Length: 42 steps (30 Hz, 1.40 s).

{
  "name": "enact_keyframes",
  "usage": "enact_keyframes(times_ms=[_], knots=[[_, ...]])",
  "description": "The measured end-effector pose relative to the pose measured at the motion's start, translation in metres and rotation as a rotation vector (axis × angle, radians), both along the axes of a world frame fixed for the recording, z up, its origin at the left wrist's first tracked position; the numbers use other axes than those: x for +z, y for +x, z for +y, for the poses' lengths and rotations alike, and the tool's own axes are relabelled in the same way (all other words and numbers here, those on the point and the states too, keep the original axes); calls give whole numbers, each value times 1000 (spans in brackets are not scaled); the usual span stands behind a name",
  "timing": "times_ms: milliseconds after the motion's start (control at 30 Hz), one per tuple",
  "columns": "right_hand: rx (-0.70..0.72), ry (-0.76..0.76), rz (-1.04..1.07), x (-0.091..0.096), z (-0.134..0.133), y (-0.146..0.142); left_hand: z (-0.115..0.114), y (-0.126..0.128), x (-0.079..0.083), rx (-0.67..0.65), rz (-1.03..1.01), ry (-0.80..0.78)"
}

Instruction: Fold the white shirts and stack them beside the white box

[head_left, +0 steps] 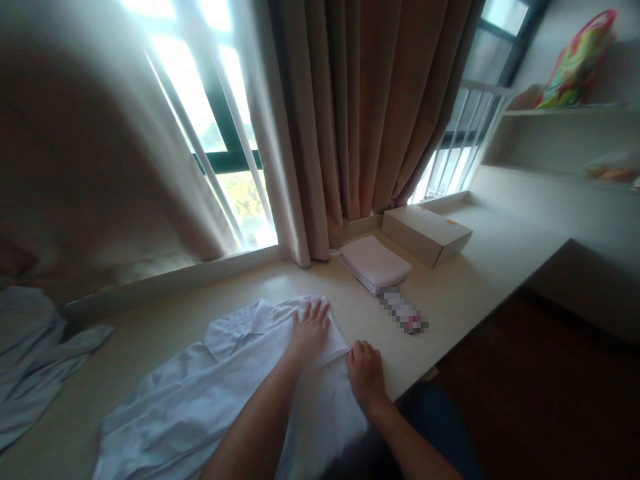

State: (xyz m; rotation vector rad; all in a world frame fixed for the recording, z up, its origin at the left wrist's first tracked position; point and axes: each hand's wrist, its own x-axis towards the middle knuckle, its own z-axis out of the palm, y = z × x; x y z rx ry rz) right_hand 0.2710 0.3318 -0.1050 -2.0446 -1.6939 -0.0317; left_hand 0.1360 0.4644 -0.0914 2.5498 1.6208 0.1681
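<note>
A white shirt (200,380) lies spread over the desk in front of me, with creases and a folded-over part along its far side. My left hand (313,327) rests flat on the cloth near its far right corner, fingers stretched out. At the right edge of the shirt, my right hand (366,373) has its fingers curled closed on the fabric, which pulls into a small crease there. The near part of the shirt runs out of view below my forearms.
A folded white cloth (376,262) and a flat cardboard box (427,233) sit farther back on the desk (480,280). Beside them lies a blurred-out small item (403,310). More crumpled white clothing (30,360) is at the left. Curtains (370,100) hang behind; shelves (565,112) stand right.
</note>
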Motion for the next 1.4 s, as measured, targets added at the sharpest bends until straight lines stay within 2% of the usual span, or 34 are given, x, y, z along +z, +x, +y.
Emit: enact_keyframes(times_ms=[133, 267, 367, 433, 467, 533, 633, 733, 767, 833, 900, 1200, 1300, 1400], knots=[[17, 1, 18, 2, -2, 1, 2, -3, -2, -35, -19, 46], [96, 144, 38, 8, -8, 2, -2, -2, 7, -37, -42, 37], [262, 199, -15, 11, -11, -2, -18, -10, 18, -19, -83, 104], [331, 162, -37, 12, -13, -4, -36, -32, 24, 28, -107, 189], [336, 142, -39, 12, -13, -5, -47, -50, 25, 66, -106, 221], [324, 109, -40, 12, -15, -7, -71, -101, 24, 167, -73, 246], [320, 92, -52, 12, -16, -8, -105, -205, 16, 406, 38, 208], [324, 105, -67, 12, -17, -8, -126, -300, 5, 642, 147, 85], [328, 109, -72, 11, -18, -9, -130, -322, 1, 654, 164, 46], [337, 111, -79, 12, -19, -10, -133, -348, -3, 655, 174, 27], [341, 110, -86, 12, -20, -12, -133, -354, -5, 651, 170, 51], [310, 93, -133, 19, -16, -11, -123, -336, -7, 745, 143, 83], [306, 34, -191, 29, -5, -8, -120, -331, -7, 788, 117, 56], [336, -13, -225, 44, 20, -14, -110, -329, 1, 776, 109, 71]])
